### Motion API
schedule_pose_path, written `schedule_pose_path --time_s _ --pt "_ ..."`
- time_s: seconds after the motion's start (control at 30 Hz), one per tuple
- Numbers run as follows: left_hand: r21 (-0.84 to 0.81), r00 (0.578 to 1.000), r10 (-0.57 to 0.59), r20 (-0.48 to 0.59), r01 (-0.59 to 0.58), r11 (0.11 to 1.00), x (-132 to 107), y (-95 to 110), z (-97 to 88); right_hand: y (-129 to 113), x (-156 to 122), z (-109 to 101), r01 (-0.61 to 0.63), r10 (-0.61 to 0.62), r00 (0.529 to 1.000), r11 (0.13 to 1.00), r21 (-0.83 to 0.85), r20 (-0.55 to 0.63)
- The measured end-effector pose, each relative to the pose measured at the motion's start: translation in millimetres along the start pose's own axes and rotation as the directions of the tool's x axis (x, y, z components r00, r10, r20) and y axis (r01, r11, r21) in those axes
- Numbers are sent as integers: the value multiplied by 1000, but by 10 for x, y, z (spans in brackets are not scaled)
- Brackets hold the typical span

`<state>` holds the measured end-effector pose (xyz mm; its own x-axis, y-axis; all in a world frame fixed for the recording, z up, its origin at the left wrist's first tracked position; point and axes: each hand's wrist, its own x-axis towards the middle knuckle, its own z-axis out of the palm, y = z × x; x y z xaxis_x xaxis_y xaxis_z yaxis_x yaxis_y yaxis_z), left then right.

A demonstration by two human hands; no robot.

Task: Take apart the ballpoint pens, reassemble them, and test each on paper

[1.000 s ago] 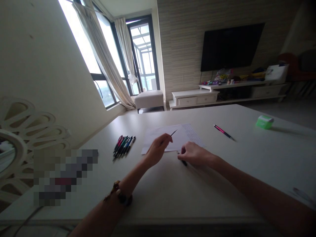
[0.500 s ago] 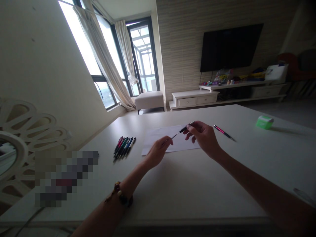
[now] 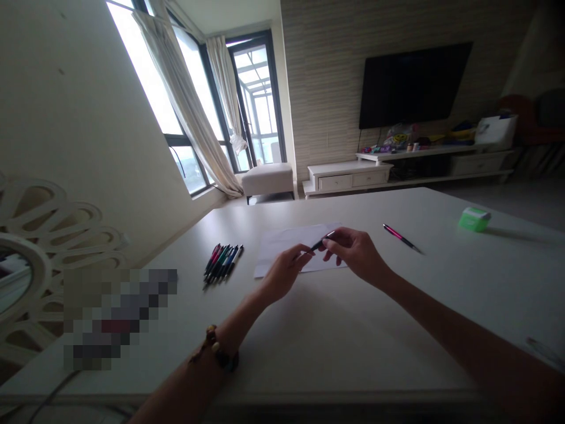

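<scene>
Dim indoor light, washed-out windows (image 3: pixel 189 76)

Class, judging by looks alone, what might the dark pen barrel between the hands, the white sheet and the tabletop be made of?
Dark pen barrel: probably plastic; smooth and dark, though its bright end could be metal or shiny plastic.
White sheet: paper, apparently; thin, flat and matte.
Tabletop: perhaps laminate or painted wood, satin; it shows soft window glare and no visible grain.

At the frame's centre, a dark, plastic-looking pen (image 3: pixel 318 244) is finished with a shiny, metal-looking end, and smooth, matt paper (image 3: pixel 274 246) is seen below. The tabletop (image 3: pixel 375 333) is finished smooth and faintly glossy. At upper left, curtains (image 3: pixel 173 88) of cloth are hung; at upper centre, the wall (image 3: pixel 322 82) is roughly ridged.
</scene>
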<state>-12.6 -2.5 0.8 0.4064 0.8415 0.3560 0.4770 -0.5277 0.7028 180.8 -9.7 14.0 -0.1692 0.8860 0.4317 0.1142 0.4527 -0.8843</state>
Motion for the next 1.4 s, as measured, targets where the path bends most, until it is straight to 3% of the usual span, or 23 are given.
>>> schedule_pose_path --time_s 0.13,0.27,0.53,0.73,0.9,1.1,1.27,1.4 --pt "24 999 10 -34 -9 1000 -7 8 1 17 -24 26 -25 28 994 999 -33 102" --pt "148 998 44 -46 -36 988 -11 34 -15 32 -24 -1 -43 54 980 997 -61 191" --pt "310 988 149 -50 -126 942 -16 90 -41 63 0 -72 -37 52 961 997 -61 272" --pt "350 977 189 -97 -145 926 -17 48 -43 134 -20 6 -191 171 931 981 33 321" --pt "389 978 192 -80 -146 909 -13 23 -57 157 -16 12 -257 246 899 966 -18 362" --pt "369 982 170 -76 -131 920 5 19 -84 177 5 -10 -96 102 964 995 -37 245" --pt "404 982 183 -53 -146 903 -4 20 -86 276 -2 35 -159 163 951 987 -35 264" --pt "398 987 149 -52 -117 910 -1 24 -77 291 4 46 -93 99 972 995 -36 214"
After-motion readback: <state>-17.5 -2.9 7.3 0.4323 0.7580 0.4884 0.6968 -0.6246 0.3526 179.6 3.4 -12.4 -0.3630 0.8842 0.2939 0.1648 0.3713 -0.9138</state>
